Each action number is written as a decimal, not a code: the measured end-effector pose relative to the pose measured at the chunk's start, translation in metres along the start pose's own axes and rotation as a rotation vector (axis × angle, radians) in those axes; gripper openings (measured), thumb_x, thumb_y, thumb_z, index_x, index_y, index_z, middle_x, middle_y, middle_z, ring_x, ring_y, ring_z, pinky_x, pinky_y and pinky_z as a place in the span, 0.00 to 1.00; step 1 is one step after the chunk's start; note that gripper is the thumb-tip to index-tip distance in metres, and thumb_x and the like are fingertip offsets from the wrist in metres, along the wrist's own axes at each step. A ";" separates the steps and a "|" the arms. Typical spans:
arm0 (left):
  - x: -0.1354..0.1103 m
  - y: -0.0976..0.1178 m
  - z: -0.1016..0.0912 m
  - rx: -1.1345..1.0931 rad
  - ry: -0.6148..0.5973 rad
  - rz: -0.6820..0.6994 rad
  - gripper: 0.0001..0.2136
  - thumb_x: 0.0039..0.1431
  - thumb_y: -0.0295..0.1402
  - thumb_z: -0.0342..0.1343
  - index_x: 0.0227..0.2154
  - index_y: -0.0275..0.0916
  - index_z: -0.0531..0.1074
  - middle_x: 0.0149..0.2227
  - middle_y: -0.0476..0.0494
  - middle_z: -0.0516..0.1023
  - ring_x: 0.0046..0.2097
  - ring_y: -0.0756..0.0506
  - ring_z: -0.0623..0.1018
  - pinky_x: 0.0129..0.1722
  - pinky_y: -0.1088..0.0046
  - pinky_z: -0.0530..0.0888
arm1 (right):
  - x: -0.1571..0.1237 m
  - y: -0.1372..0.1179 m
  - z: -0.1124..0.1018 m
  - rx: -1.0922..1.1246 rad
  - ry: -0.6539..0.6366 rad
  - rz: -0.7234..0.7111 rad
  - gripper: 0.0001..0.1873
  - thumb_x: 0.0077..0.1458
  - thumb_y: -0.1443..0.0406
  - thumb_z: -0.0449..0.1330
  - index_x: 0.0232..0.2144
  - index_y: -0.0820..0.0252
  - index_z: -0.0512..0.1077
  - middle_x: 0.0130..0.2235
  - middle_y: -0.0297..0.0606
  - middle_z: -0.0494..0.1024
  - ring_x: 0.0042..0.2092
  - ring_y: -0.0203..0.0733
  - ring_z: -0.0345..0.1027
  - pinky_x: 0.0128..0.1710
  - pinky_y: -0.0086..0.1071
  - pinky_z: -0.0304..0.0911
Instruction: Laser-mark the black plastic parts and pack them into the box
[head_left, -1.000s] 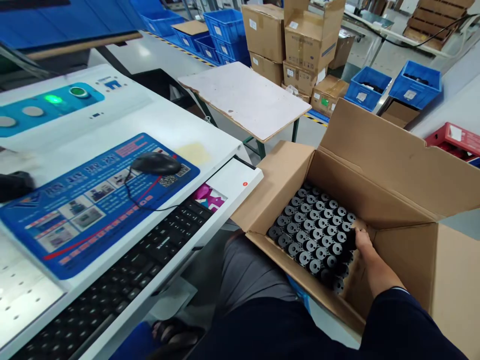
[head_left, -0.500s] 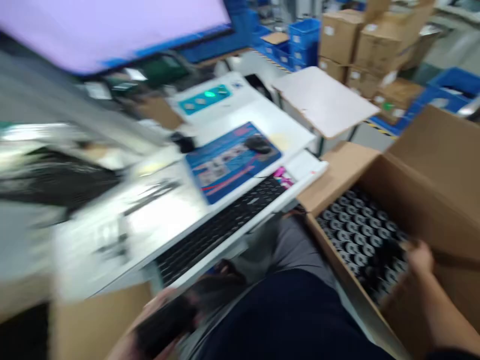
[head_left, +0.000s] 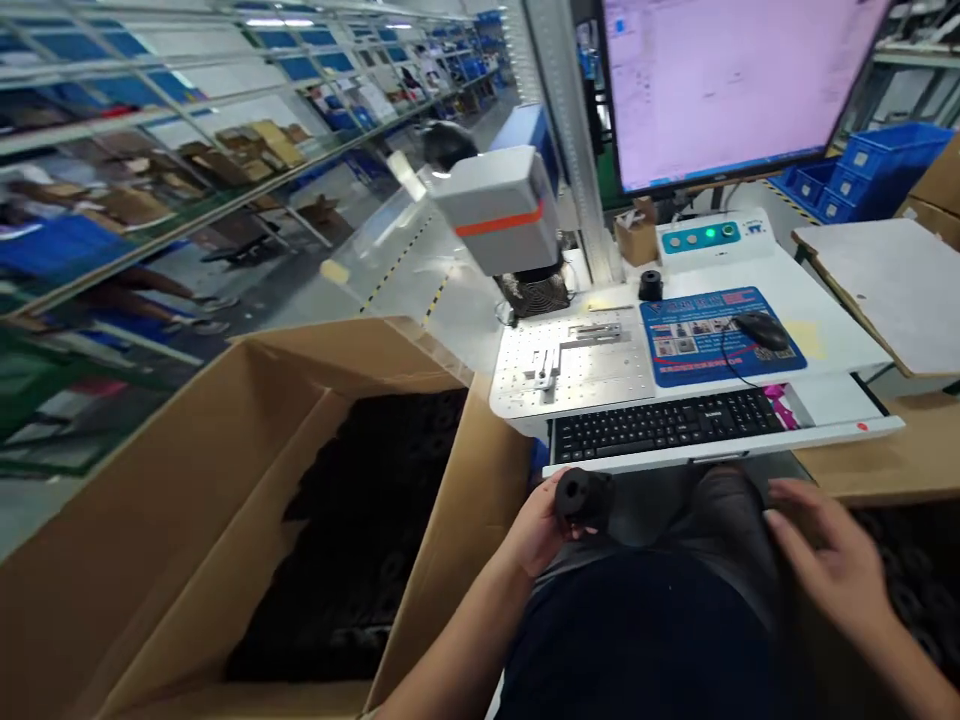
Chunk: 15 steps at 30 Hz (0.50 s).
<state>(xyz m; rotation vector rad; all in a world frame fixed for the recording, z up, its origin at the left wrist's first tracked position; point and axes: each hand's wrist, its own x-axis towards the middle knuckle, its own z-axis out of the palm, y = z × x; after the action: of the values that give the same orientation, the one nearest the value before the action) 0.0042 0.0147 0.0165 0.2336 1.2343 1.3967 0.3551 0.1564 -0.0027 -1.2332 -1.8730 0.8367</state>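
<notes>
My left hand (head_left: 534,532) is closed round a black cylindrical part (head_left: 582,497) with a hole in its end, held above my lap just right of a big open cardboard box (head_left: 187,470) full of dark parts. My right hand (head_left: 829,555) hovers over my right thigh with its fingers spread and nothing in it, next to the box of black parts (head_left: 911,570) at the right edge. Another black part (head_left: 649,285) stands on the white bench near the blue mat.
In front of me are a keyboard (head_left: 664,423) on a pull-out tray, a mouse (head_left: 759,329) on a blue mat, a perforated metal plate (head_left: 577,358) under a grey laser head (head_left: 501,215), and a monitor (head_left: 731,85). A side table (head_left: 885,285) stands right.
My head has swung left from the right-hand box to the bench and the left box. My right hand has come out of the right box; my left hand now shows with a black part.
</notes>
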 end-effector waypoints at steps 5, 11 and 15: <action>-0.022 -0.006 -0.024 0.068 -0.004 0.033 0.21 0.54 0.50 0.69 0.34 0.38 0.69 0.24 0.46 0.74 0.20 0.45 0.74 0.16 0.77 0.64 | -0.009 -0.101 0.116 0.186 -0.548 -0.302 0.33 0.59 0.56 0.66 0.66 0.42 0.67 0.64 0.42 0.74 0.65 0.58 0.68 0.64 0.57 0.68; -0.045 -0.022 -0.047 0.164 0.004 0.015 0.25 0.50 0.57 0.67 0.33 0.39 0.68 0.23 0.50 0.70 0.19 0.50 0.69 0.17 0.76 0.66 | -0.038 -0.138 0.175 0.300 -0.788 -0.354 0.35 0.57 0.63 0.67 0.65 0.39 0.67 0.61 0.39 0.76 0.63 0.53 0.70 0.64 0.53 0.70; -0.052 -0.013 -0.071 0.234 -0.008 -0.026 0.30 0.47 0.61 0.64 0.38 0.37 0.70 0.26 0.44 0.75 0.23 0.43 0.76 0.21 0.70 0.71 | -0.036 -0.138 0.187 0.315 -0.800 -0.342 0.31 0.56 0.63 0.68 0.61 0.39 0.71 0.58 0.38 0.78 0.59 0.52 0.74 0.60 0.47 0.74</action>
<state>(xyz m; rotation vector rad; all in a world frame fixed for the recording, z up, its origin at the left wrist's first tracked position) -0.0260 -0.0674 0.0033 0.3829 1.3895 1.2270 0.1436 0.0538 0.0058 -0.3628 -2.3343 1.4946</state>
